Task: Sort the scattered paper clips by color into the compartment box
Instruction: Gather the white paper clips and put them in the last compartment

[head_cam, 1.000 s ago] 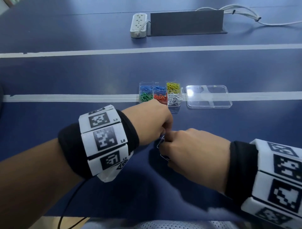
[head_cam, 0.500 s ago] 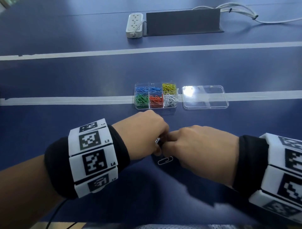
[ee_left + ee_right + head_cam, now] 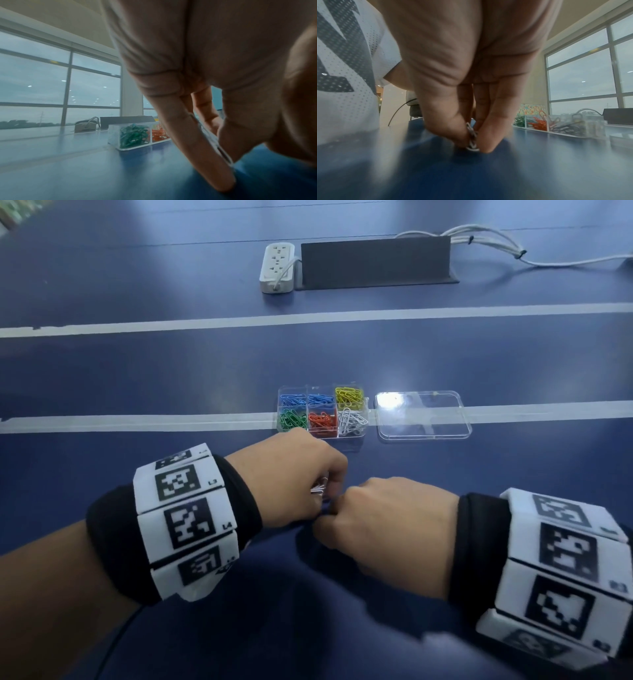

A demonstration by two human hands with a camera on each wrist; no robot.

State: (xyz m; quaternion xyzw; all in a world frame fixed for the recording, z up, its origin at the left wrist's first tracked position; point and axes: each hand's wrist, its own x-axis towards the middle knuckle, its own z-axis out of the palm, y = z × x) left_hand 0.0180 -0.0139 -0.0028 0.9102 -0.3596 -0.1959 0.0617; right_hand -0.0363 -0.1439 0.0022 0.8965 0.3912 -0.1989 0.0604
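The clear compartment box (image 3: 352, 436) sits mid-table with blue, yellow, green, red and white clips sorted in its cells. Just in front of it my left hand (image 3: 323, 491) is curled, and white paper clips (image 3: 320, 486) show between its fingers. In the left wrist view a pale clip (image 3: 221, 150) lies between thumb and finger. My right hand (image 3: 325, 513) meets the left one fingertip to fingertip. In the right wrist view the right hand (image 3: 473, 146) pinches a white paper clip (image 3: 472, 136) between thumb and forefinger, low on the blue table.
The box's clear lid (image 3: 423, 416) lies flat just right of it. At the far side are a white power strip (image 3: 276, 266), a dark upright panel (image 3: 375, 263) and white cables (image 3: 489, 237). White lines (image 3: 137, 422) cross the blue table.
The white clip that lay on the table below my right hand is no longer loose; my right fingers now pinch it. Both hands stay close together in front of the box.
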